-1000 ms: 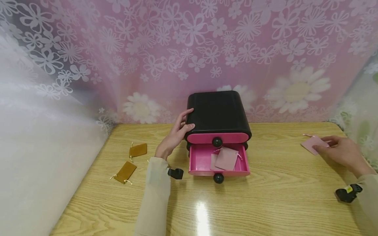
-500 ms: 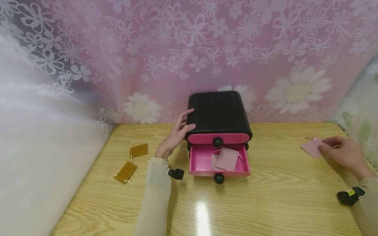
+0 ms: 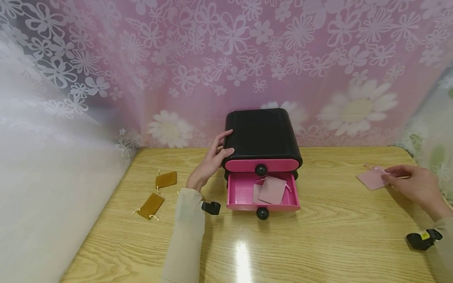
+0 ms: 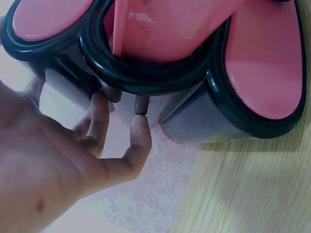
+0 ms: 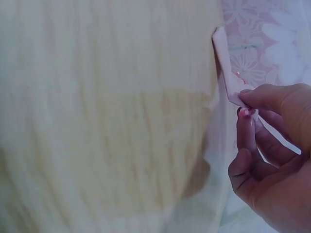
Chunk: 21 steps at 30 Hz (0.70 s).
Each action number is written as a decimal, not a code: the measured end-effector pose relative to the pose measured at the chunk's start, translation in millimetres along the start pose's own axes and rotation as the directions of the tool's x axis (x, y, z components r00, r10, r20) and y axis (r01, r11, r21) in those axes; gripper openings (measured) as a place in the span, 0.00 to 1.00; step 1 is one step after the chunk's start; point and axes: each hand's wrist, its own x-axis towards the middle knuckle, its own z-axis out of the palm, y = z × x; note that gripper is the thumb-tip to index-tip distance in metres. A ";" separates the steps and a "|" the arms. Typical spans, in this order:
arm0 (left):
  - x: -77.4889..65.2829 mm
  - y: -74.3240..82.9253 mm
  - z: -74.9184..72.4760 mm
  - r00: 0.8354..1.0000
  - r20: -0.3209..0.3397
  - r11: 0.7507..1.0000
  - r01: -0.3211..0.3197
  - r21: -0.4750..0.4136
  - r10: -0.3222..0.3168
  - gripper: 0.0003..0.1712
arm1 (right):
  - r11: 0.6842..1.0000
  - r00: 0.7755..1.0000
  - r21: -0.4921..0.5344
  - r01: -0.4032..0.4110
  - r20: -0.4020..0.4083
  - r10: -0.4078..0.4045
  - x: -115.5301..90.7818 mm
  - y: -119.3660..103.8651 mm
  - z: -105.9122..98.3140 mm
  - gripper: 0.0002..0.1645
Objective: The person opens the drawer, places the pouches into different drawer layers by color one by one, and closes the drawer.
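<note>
A black storage box with pink drawers (image 3: 262,133) stands at the table's back middle. Its lower drawer (image 3: 240,190) is pulled out and holds pink drawstring pouches (image 3: 272,191) that overlap. My left hand (image 3: 209,161) holds the box's left side, thumb and index finger on its top edge. In the left wrist view, bent fingers (image 4: 141,133) of that hand touch the box's side. Far right, my right hand (image 3: 417,188) pinches another pink drawstring pouch (image 3: 369,179) by its corner. The right wrist view has this pouch (image 5: 223,63) edge-on between thumb and fingertips.
Two mustard-brown drawstring pouches (image 3: 166,179) lie on the wooden table (image 3: 336,243) left of my left arm. A flowered pink curtain (image 3: 226,70) hangs right behind the table. Black round knobs (image 3: 262,213) stick out from the drawer fronts.
My right hand has shifted its grip on the pink pouch toward the corner, and the pouch has turned slightly and moved a little left. The left hand and drawers look the same.
</note>
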 end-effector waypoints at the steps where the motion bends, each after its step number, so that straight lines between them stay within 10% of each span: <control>1: 0.0 0.1 0.0 1.000 0.000 1.000 0.001 0.001 -0.001 0.31 | 1.000 1.000 0.004 0.005 -0.002 -0.005 -0.7 -0.4 0.0 0.28; 21: -2.0 0.5 -1.3 1.000 0.007 1.000 0.030 -0.002 -0.030 0.31 | 0.989 0.998 0.135 0.063 -0.038 -0.058 -23.4 -31.7 -3.7 0.27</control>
